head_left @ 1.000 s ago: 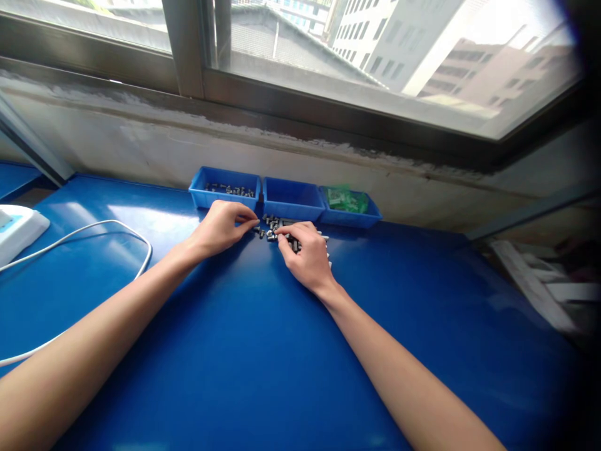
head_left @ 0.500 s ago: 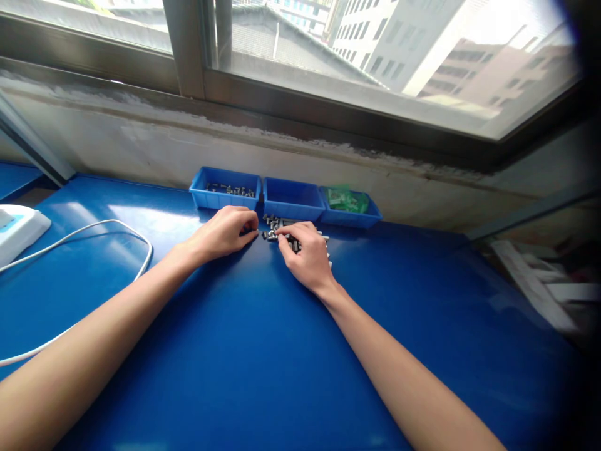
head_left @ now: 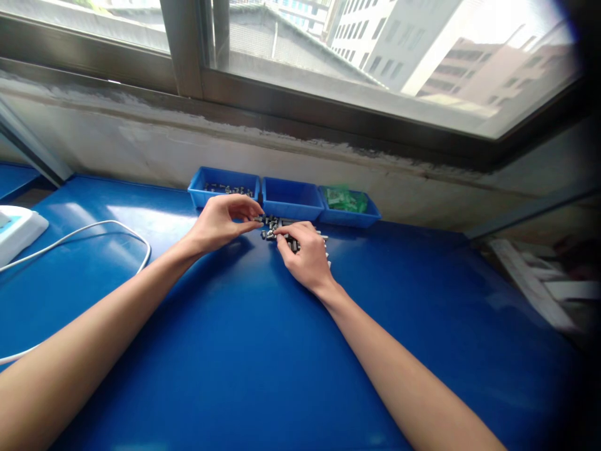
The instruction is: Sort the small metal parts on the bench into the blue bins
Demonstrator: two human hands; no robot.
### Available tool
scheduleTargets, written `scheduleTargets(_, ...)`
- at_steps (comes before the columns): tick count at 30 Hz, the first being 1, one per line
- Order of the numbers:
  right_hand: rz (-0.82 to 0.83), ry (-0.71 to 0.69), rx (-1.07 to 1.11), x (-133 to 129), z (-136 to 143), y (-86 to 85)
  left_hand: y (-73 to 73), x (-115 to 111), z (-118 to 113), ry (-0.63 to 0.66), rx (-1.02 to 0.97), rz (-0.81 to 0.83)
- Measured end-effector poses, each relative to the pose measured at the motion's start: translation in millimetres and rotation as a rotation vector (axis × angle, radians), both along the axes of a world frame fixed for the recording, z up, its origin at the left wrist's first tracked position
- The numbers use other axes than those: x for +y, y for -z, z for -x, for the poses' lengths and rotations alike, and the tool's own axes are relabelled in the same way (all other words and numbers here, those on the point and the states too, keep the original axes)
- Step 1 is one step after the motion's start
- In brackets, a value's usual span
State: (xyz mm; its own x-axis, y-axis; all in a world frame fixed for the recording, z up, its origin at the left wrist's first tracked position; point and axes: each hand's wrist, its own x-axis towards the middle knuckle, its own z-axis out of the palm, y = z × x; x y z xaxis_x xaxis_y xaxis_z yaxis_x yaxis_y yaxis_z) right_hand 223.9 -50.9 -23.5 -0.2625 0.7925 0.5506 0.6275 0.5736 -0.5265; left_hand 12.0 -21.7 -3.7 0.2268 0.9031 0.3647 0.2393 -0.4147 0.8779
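Observation:
Small dark and silvery metal parts [head_left: 295, 245] lie in a pile on the blue table [head_left: 263, 351], partly covered by my right hand [head_left: 307, 254]. The thumb and forefinger of that hand come together at the pile's left side, on something too small to make out. My left hand [head_left: 225, 219] is just left of the pile, before the left blue bin [head_left: 200, 198]. Its thumb and fingertips close around a small metal part [head_left: 258, 218]. More small metal pieces [head_left: 228, 188] lie inside the left bin.
A middle blue bin [head_left: 292, 209] and a right blue bin [head_left: 350, 218] holding green plastic packets [head_left: 345, 199] stand along the wall below the window. At the left are a white power strip [head_left: 23, 233] and a white cable [head_left: 113, 222]. Pale boards [head_left: 530, 282] are at far right.
My left hand has risen slightly and moved toward the pile, its fingers more extended, with a small metal part now at the fingertips. My right hand has hardly moved.

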Motion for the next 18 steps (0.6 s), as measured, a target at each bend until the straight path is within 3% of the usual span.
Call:
scheduleTargets(6, 0.001, 0.000, 0.006, -1, 0, -2.5, -3.5, -1, 0, 0.011, -0.030, 0.051)
scheduleTargets(8, 0.005, -0.003, 0.006, -1, 1, -2.5, -4.9, 0, 2, -0.079, -0.063, 0.040)
scheduleTargets(13, -0.001, -0.015, 0.020, 0, 0, -0.6, -9.2, 3, 16, -0.472, -0.087, -0.078)
scheduleTargets(18, -0.003, -0.014, 0.020, 0, 0, -0.3, -7.5, 5, 23, -0.587, -0.062, -0.058)
